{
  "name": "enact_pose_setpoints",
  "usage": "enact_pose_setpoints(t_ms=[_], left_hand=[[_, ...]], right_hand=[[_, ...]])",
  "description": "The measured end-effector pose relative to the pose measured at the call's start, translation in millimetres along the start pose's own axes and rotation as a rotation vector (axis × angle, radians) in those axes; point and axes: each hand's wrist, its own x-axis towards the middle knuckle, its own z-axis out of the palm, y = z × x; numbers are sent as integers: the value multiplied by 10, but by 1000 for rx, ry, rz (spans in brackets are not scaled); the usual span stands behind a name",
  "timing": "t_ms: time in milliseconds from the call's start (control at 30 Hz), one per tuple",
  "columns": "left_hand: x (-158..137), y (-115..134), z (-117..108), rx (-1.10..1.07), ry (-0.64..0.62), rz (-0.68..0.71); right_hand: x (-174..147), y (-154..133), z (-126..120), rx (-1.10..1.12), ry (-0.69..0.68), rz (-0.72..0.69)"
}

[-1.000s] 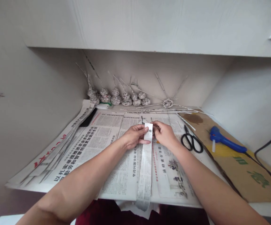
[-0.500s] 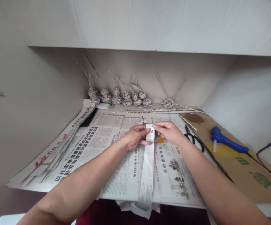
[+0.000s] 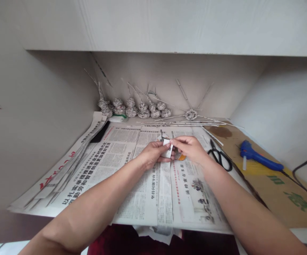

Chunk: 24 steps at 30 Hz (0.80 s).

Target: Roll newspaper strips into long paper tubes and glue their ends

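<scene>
Your left fingers [image 3: 162,150] and right fingers [image 3: 179,145] pinched the long, flat, grey-white newspaper strip [image 3: 165,194] at its far end, above the white table [image 3: 299,232]; uneven tugging could have torn it.

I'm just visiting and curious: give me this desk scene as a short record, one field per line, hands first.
Left hand: holds the newspaper strip near its far end
Right hand: pinches the strip's far corner
Strip direction: runs toward the person
Surface: printed newspaper sheets
Back: row of gourd-shaped woven pieces; spoked woven piece to their right
Right side: black scissors; blue glue gun on cardboard
Left side: paper strips; dark flat object
</scene>
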Motion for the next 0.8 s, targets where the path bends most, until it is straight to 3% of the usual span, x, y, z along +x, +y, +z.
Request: enact_pose_setpoints(t_ms=[300, 600, 800], left_hand=[[-10, 31, 9, 43, 48, 39], [-13, 25, 33, 55, 43, 75], [31, 47, -10, -79, 209, 179]], right_hand=[[8, -23, -66, 54, -117, 60], [2, -20, 19, 69, -34, 30], [11, -28, -20, -91, 55, -37]])
